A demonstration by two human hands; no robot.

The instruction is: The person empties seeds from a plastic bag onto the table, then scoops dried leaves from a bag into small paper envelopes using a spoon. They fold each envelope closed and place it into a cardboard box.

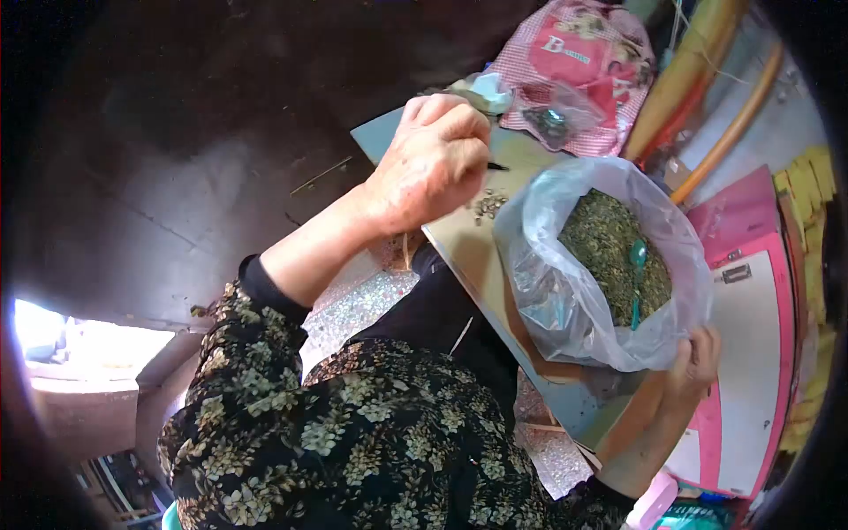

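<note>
clenching left hand [433, 159], right hand [695, 364] touching bag [539, 283]

The spoon [638, 256] lies in the dried leaves [605, 238] inside the bag [549, 300], on the table [480, 256], right of the seed-like pieces [488, 207].

The left hand [431, 161], left of the plastic bag [543, 296], hides its fingertips; small package lettering [577, 57] above the bag blurs.
</note>
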